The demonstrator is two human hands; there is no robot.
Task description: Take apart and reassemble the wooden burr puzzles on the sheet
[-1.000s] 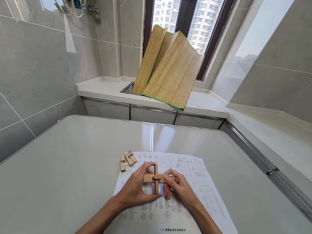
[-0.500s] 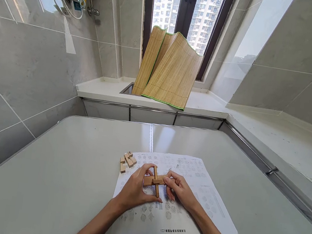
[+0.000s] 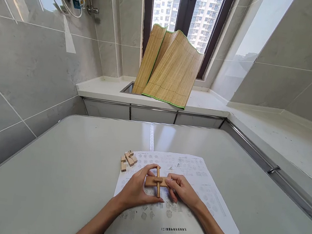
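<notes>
A cross-shaped wooden puzzle (image 3: 151,181) is held between my two hands, above the printed sheet (image 3: 178,212). One flat bar of it lies crosswise, and a thin rod runs through it with a small block at the crossing. My left hand (image 3: 138,187) grips the rod, index finger at its far end and thumb at its near end. On the right end of the flat bar, my right hand (image 3: 182,189) pinches with thumb and fingers. Several notched wooden pieces (image 3: 129,159) lie at the sheet's far left corner.
The sheet lies on a pale grey table (image 3: 80,168) with a seam down its middle. Tiled walls flank the table. Beyond its far edge, a folded bamboo mat (image 3: 173,69) leans by the window on a white ledge (image 3: 102,91).
The puzzle has turned slightly, so its flat bar now lies nearly level across. Both hands have shifted a little to the right with it. The loose pieces stay put.
</notes>
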